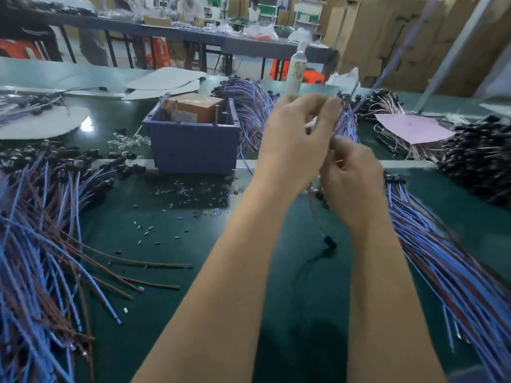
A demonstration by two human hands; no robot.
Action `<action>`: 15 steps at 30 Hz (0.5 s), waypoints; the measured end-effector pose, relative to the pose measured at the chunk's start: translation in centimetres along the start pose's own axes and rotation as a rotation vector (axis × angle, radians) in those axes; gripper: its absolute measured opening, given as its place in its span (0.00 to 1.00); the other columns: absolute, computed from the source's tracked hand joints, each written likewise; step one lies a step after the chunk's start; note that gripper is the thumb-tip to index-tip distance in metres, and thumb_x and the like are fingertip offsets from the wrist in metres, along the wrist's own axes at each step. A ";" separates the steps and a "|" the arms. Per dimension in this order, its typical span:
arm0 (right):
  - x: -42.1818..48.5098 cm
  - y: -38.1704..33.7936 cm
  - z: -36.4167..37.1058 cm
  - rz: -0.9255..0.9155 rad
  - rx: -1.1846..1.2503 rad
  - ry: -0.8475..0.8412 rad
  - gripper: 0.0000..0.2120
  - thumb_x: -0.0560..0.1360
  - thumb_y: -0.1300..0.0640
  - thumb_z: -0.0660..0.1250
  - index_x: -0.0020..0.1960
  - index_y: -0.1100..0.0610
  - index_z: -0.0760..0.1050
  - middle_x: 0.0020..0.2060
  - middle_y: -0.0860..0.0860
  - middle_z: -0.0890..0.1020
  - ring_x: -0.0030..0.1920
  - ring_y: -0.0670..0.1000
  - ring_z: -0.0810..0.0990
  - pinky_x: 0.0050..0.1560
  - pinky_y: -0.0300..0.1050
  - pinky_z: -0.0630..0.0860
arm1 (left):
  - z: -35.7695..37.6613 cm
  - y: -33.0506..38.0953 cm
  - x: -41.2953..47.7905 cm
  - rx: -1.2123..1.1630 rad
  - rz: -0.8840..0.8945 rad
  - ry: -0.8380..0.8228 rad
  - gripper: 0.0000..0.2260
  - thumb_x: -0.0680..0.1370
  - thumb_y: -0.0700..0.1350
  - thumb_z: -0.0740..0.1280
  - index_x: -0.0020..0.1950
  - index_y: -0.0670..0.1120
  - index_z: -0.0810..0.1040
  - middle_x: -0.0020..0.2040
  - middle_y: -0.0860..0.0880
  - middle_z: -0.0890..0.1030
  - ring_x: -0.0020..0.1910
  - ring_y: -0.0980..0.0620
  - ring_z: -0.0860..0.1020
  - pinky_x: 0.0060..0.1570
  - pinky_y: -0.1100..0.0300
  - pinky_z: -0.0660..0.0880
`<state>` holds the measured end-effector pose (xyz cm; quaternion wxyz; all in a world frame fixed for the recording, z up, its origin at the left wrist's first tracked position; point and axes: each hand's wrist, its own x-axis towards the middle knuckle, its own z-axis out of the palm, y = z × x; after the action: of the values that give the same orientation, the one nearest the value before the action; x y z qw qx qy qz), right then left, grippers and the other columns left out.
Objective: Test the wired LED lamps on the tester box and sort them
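Bare forearms fill the foreground, and both hands are up just right of the blue crate [193,145], which holds a brown box [193,107]. The left hand [298,136] pinches the thin leads [314,208] up high, while the right hand [351,183] curls round them lower down. The black lamp head [329,241] dangles beneath, over the green table [221,244]. Left of the crate sprawls a heap of wired lamps [36,230], and right of it lies another heap [448,261].
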<state>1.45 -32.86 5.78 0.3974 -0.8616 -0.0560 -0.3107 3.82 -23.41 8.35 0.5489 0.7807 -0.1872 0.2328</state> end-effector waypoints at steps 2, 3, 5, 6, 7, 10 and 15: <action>0.3 1.4 -2.5 0.120 0.168 0.219 0.14 0.80 0.52 0.59 0.41 0.56 0.77 0.30 0.51 0.78 0.32 0.50 0.79 0.37 0.43 0.77 | 2.4 0.5 -0.4 0.141 -0.075 -0.027 0.15 0.81 0.55 0.57 0.57 0.48 0.78 0.48 0.47 0.79 0.47 0.50 0.77 0.46 0.58 0.71; 0.4 2.2 -3.5 0.207 0.303 0.336 0.14 0.81 0.53 0.58 0.42 0.56 0.78 0.29 0.50 0.79 0.30 0.49 0.80 0.36 0.44 0.78 | 3.8 0.6 -0.8 0.194 -0.141 -0.113 0.17 0.81 0.57 0.56 0.59 0.48 0.77 0.49 0.46 0.81 0.48 0.46 0.78 0.49 0.56 0.73; 0.3 3.5 -5.1 0.378 0.662 0.517 0.14 0.82 0.57 0.56 0.41 0.56 0.76 0.26 0.47 0.79 0.28 0.46 0.79 0.34 0.39 0.78 | 7.1 0.7 -2.1 0.075 -0.272 -0.342 0.18 0.82 0.56 0.54 0.58 0.46 0.76 0.48 0.42 0.82 0.48 0.43 0.79 0.51 0.52 0.75; 0.0 4.2 -5.7 0.441 0.821 0.578 0.15 0.82 0.57 0.56 0.41 0.57 0.76 0.25 0.47 0.79 0.27 0.45 0.78 0.32 0.38 0.77 | 8.7 0.9 -2.5 -0.092 -0.336 -0.404 0.15 0.82 0.53 0.54 0.53 0.45 0.76 0.43 0.42 0.83 0.42 0.45 0.81 0.46 0.54 0.77; -0.3 4.9 -6.2 0.483 0.937 0.628 0.15 0.82 0.57 0.56 0.41 0.57 0.76 0.24 0.46 0.79 0.27 0.44 0.78 0.32 0.36 0.76 | 10.2 1.1 -2.7 -0.271 -0.399 -0.400 0.13 0.82 0.50 0.55 0.46 0.45 0.75 0.36 0.44 0.82 0.35 0.49 0.81 0.38 0.58 0.77; -1.9 7.2 -7.0 0.568 1.083 0.755 0.14 0.82 0.57 0.57 0.42 0.59 0.76 0.25 0.48 0.80 0.28 0.44 0.80 0.33 0.36 0.78 | 14.5 0.8 -1.9 -0.439 -0.466 -0.270 0.09 0.81 0.42 0.59 0.43 0.43 0.75 0.39 0.43 0.83 0.40 0.47 0.83 0.45 0.55 0.80; -4.4 11.2 -7.4 0.845 1.138 0.737 0.19 0.83 0.52 0.53 0.42 0.62 0.75 0.29 0.52 0.83 0.29 0.46 0.82 0.33 0.37 0.80 | 20.4 -0.3 -2.0 -0.162 -0.330 -0.333 0.07 0.78 0.40 0.63 0.52 0.42 0.80 0.49 0.42 0.83 0.50 0.44 0.80 0.53 0.57 0.74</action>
<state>-1.86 -45.14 -0.42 0.8532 -0.3170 0.2601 -0.3223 5.60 -42.52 1.04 0.6020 0.7816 -0.1630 -0.0077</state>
